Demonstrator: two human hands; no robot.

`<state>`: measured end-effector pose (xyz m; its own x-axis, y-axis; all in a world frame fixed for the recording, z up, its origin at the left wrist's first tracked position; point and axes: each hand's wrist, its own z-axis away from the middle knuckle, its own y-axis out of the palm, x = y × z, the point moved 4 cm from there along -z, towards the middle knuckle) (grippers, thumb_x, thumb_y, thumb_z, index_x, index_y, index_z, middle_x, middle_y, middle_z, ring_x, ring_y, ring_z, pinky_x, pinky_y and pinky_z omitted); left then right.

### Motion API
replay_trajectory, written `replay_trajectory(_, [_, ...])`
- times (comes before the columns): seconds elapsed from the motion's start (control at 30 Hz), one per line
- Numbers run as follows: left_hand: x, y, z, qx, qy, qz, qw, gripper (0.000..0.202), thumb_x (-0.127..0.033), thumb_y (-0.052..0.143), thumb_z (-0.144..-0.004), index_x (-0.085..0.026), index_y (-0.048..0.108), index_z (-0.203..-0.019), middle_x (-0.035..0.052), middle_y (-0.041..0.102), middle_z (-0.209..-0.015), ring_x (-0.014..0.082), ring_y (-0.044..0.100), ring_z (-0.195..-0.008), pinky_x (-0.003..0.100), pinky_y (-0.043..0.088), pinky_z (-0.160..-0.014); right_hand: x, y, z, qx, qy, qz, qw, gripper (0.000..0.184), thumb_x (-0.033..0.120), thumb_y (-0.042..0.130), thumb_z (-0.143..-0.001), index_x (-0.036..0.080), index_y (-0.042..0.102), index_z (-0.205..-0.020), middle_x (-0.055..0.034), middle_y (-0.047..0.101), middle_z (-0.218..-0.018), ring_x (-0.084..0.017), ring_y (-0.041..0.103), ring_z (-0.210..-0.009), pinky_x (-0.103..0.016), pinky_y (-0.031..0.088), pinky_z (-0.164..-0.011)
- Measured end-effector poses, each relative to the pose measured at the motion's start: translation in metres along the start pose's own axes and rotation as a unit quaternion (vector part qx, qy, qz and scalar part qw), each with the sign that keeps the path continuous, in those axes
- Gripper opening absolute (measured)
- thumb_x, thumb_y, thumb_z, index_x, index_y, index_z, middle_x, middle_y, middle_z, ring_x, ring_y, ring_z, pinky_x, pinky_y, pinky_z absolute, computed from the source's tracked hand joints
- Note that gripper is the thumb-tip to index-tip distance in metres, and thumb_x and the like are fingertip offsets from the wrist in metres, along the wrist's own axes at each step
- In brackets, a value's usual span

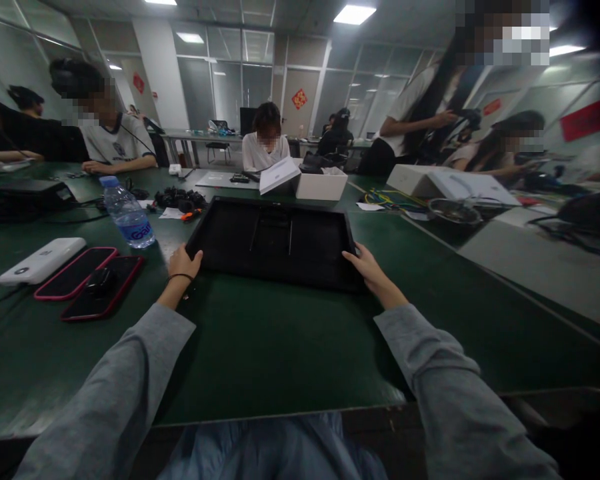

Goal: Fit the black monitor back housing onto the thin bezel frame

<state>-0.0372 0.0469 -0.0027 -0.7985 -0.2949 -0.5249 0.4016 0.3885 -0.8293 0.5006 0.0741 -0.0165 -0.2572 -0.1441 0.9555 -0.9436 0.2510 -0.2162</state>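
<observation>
A wide, shallow black tray (316,257) with raised edges lies in front of me, tilted slightly. Near its far middle is a rectangular recess with two thin light lines beside it. My left hand (183,265) grips the tray's left end, thumb over the rim. On the opposite end, my right hand (373,272) holds the edge with its thumb on top. The fingers under both ends are mostly hidden. A dark band circles my left wrist.
To the left are a water bottle (129,215), a white power bank (43,260) and two red-edged phones (75,273), with a small black object on one. Beyond the tray stands an open white box (321,187). Cables (390,199) lie right of it on the green table (280,353). Several people surround the table.
</observation>
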Motion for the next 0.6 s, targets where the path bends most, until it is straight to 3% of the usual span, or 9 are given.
replay_trajectory(0.13, [0.000,0.002,-0.001,-0.009,-0.010,0.011,1.000,0.067,-0.044,0.053,-0.090,-0.007,0.046,-0.146,0.0232,0.054,-0.146,0.0345,0.049,-0.138,0.047,0.040,-0.113,0.000,0.010,-0.002,-0.043,0.021,-0.050,0.998,0.077,0.033,0.075,-0.066,0.019,0.056,-0.139,-0.0101,0.074,-0.109,-0.028,0.071,-0.101,-0.047,0.060,-0.090])
replay_trajectory(0.27, [-0.002,0.001,0.002,-0.019,-0.021,-0.005,1.000,0.069,-0.046,0.052,-0.091,-0.005,0.047,-0.146,0.0263,0.051,-0.146,0.0365,0.045,-0.140,0.049,0.038,-0.114,0.001,0.003,-0.007,-0.058,-0.003,-0.083,0.995,0.075,0.034,0.076,-0.060,0.019,0.062,-0.132,-0.0093,0.073,-0.109,-0.028,0.069,-0.102,-0.049,0.058,-0.094])
replay_trajectory(0.47, [-0.003,0.001,0.004,-0.016,-0.010,0.000,1.000,0.073,-0.046,0.049,-0.091,-0.003,0.043,-0.149,0.0259,0.045,-0.151,0.0372,0.038,-0.144,0.047,0.033,-0.117,-0.002,-0.029,-0.010,-0.180,-0.046,-0.063,0.981,0.060,0.026,0.068,-0.062,0.016,0.065,-0.121,-0.0098,0.071,-0.114,-0.025,0.067,-0.107,-0.047,0.053,-0.102])
replay_trajectory(0.6, [-0.004,0.000,0.005,0.003,-0.016,-0.005,1.000,0.073,-0.047,0.048,-0.091,-0.003,0.044,-0.149,0.0253,0.043,-0.152,0.0388,0.038,-0.144,0.048,0.033,-0.117,-0.012,-0.061,-0.011,-0.292,-0.042,0.024,0.955,0.060,0.018,0.057,-0.068,0.012,0.058,-0.128,-0.0122,0.067,-0.123,-0.024,0.064,-0.115,-0.046,0.048,-0.108])
